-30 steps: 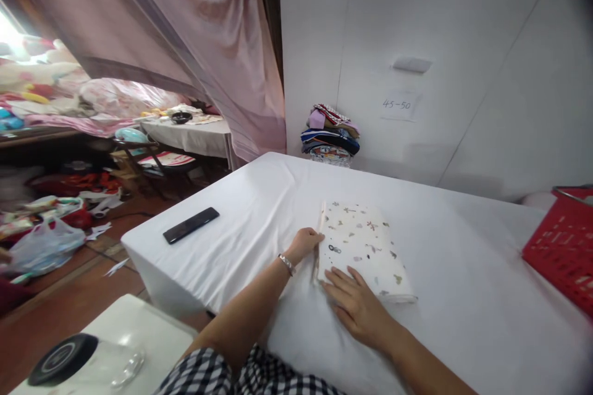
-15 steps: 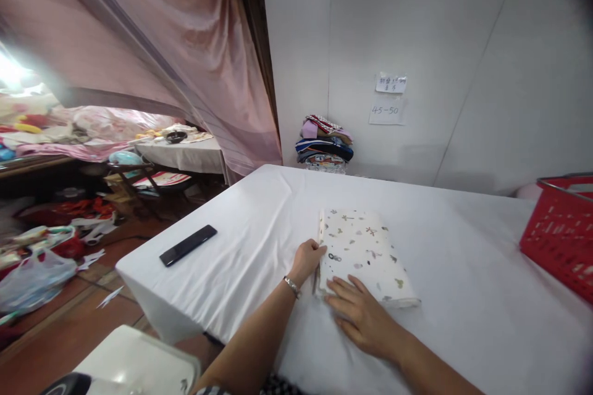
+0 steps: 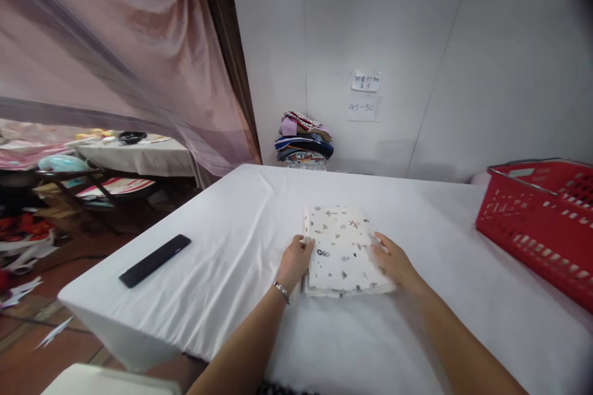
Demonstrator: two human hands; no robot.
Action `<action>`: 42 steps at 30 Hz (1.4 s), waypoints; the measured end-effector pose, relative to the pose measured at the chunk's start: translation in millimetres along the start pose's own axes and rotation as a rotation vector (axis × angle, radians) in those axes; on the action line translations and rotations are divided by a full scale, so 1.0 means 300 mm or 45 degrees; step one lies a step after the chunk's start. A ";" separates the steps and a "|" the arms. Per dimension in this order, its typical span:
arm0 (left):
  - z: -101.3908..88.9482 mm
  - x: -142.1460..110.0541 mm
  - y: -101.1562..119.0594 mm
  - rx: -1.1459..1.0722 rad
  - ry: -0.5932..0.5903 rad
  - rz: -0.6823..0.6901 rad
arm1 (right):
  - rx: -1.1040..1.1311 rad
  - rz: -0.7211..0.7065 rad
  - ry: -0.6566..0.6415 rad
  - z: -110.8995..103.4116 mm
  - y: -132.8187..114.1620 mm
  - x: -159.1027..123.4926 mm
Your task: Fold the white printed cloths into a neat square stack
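Observation:
A folded white cloth (image 3: 340,253) printed with small plants and figures lies flat on the white-covered table (image 3: 217,271). At its left edge my left hand (image 3: 295,264), with a metal bracelet at the wrist, pinches the layers between thumb and fingers. My right hand (image 3: 397,262) is curled round the right edge, its fingers partly on top of the cloth and slightly blurred. The undersides of both grips are hidden.
A black phone (image 3: 155,260) rests near the table's left edge. A red plastic basket (image 3: 532,228) stands at the right. Stacked folded fabrics (image 3: 303,142) sit behind the far edge, against the wall with paper notes (image 3: 364,108). A pink curtain (image 3: 139,43) hangs at left.
My right hand has moved from the cloth's near left part to its right edge. The left hand still holds the left edge. The view has turned right, showing more of the basket.

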State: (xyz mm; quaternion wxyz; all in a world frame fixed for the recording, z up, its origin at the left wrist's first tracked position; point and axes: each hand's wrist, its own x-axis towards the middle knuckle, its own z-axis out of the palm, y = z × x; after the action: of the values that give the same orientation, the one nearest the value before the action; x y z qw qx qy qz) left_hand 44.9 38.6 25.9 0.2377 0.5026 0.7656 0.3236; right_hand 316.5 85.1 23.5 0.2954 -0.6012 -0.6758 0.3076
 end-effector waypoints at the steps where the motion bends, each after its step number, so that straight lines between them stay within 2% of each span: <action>1: 0.004 0.003 0.007 0.029 -0.021 -0.004 | 0.040 0.069 -0.027 0.001 0.013 0.009; 5: 0.002 0.035 0.021 0.014 -0.075 -0.015 | 0.242 0.113 -0.062 0.030 0.011 0.000; 9: -0.058 0.079 -0.004 -0.143 -0.042 -0.032 | 0.420 0.098 -0.207 0.070 0.000 -0.071; 11: -0.088 0.088 -0.028 -0.162 -0.073 -0.049 | 0.350 0.006 -0.204 0.086 0.012 -0.109; 14: -0.101 0.076 -0.060 -0.101 -0.131 -0.043 | 0.060 -0.128 -0.075 0.097 0.029 -0.139; 17: -0.081 0.051 -0.079 -0.037 -0.059 0.030 | -0.193 -0.196 -0.012 0.095 0.012 -0.132; 19: -0.066 0.037 -0.084 -0.013 0.003 0.076 | -0.242 -0.258 -0.025 0.097 -0.021 -0.113; 24: -0.056 0.022 -0.083 -0.026 0.061 0.092 | -0.245 -0.450 -0.092 0.142 -0.154 -0.022; 29: -0.068 0.018 -0.076 0.006 0.055 0.094 | -0.275 -0.498 -0.162 0.225 -0.314 0.140; 32: -0.077 0.017 -0.074 -0.009 0.023 0.112 | -0.364 -0.445 -0.172 0.282 -0.392 0.260; 36: -0.085 0.019 -0.073 -0.039 -0.024 0.105 | -0.501 -0.297 -0.223 0.356 -0.456 0.395; 39: -0.084 0.020 -0.074 -0.070 -0.042 0.131 | -0.574 -0.247 -0.272 0.410 -0.488 0.449; 42: -0.080 0.018 -0.076 -0.086 -0.041 0.176 | -0.662 -0.198 -0.327 0.458 -0.512 0.462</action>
State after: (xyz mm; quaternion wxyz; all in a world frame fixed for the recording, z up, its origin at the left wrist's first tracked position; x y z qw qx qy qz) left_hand 12.3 31.0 25.3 0.2439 0.5510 0.7140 0.3566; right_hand 99.7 201.2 58.5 0.0663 -0.5593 -0.8077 0.1743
